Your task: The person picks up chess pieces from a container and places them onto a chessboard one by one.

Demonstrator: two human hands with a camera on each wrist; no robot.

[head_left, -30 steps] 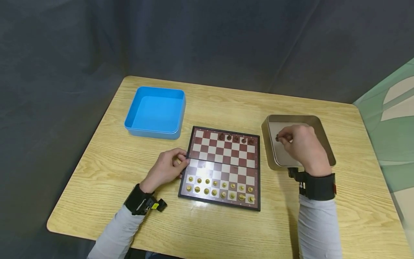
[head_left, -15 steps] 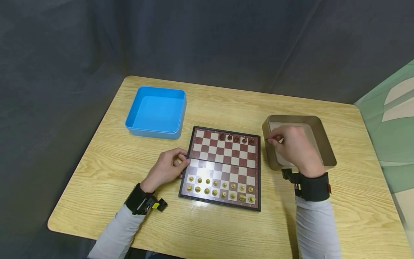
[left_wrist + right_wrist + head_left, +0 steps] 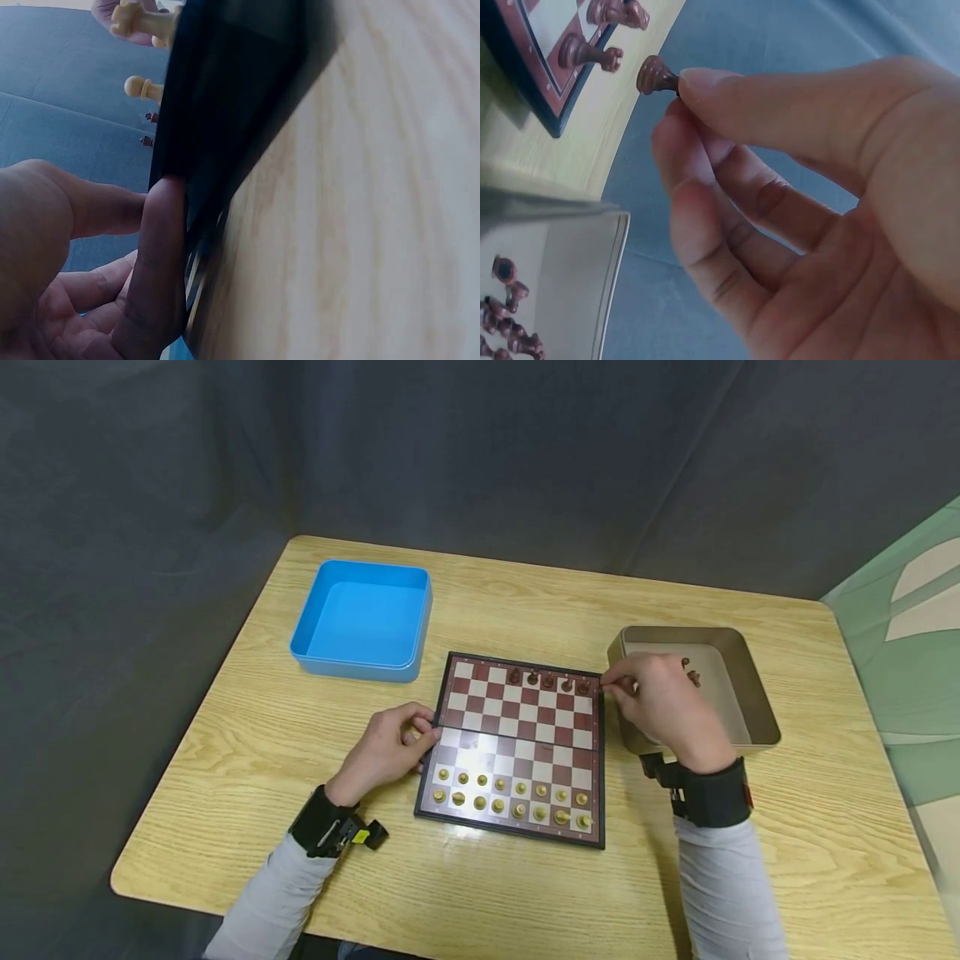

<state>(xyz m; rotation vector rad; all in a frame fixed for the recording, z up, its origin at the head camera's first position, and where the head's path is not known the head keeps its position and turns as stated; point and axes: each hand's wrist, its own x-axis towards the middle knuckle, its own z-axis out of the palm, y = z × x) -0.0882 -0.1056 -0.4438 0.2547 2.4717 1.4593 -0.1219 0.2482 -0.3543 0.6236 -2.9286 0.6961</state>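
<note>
My left hand (image 3: 382,747) holds the left edge of the chessboard (image 3: 525,731), which lies unfolded on the table. In the left wrist view the thumb is above the rim and a finger underneath it. Thumb and fingertips of my right hand (image 3: 663,702) pinch a dark brown chess piece (image 3: 652,76) by its narrow end, base outward; its kind is hidden. That hand is at the board's far right corner, beside a brown rook (image 3: 589,56). Several brown pieces stand along the far row, and two rows of yellowish pieces (image 3: 517,800) fill the near side.
To the right of the board stands an open metal tin (image 3: 757,702) with several loose brown pieces (image 3: 511,322) inside. An open blue box (image 3: 352,670) sits at the back left of the wooden table (image 3: 517,902). Dark cloth (image 3: 480,460) hangs behind.
My right hand has moved left, out from over the tin to the board's far right corner, carrying the brown piece. The left hand keeps its place on the board's edge.
</note>
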